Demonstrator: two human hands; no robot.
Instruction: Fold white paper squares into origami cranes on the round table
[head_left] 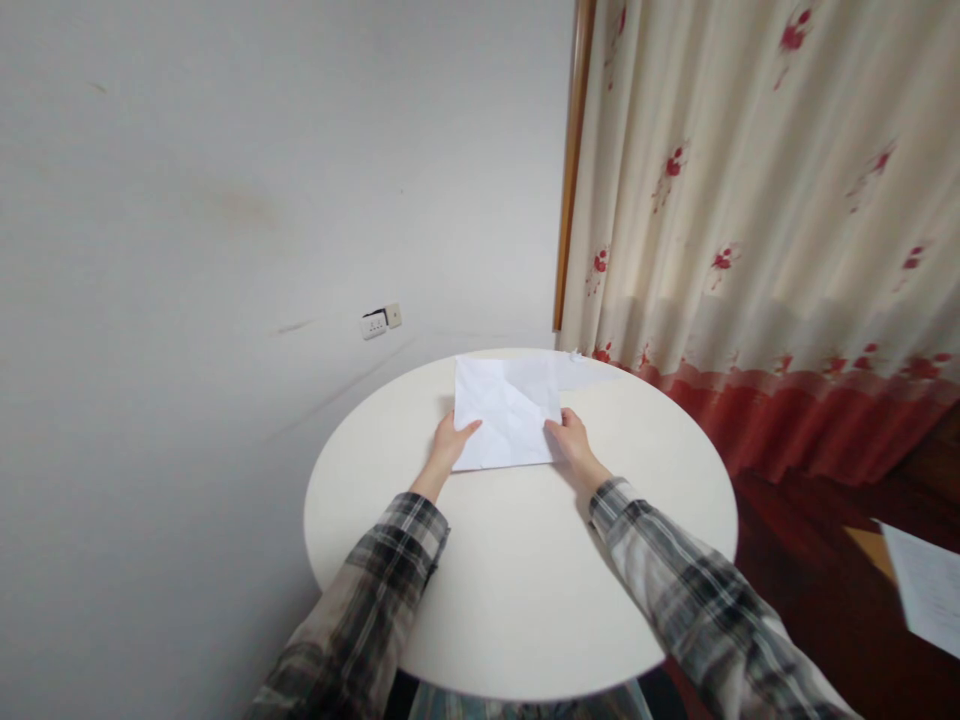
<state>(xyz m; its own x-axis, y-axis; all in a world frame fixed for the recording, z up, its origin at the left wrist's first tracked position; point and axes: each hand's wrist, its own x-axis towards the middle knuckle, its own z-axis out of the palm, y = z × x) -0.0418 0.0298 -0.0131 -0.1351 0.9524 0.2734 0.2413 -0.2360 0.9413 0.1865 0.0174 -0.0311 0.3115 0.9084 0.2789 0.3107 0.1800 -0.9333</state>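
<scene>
The left hand [452,440] is grasping the left edge of a white paper [506,412], its thumb lying on the upper face. The paper is spanning the gap between the hands, over the far half of the round white counter [517,590]; whether it is lying flat is not showing clearly. The right hand [573,438] is gripping the right edge, its thumb likewise resting on top. Beyond that hand, a white strip [589,373] is extending behind the paper's far right corner. The current step is apparently involving a two-sided hold; the next move is probably calling for equal grip from both hands.
</scene>
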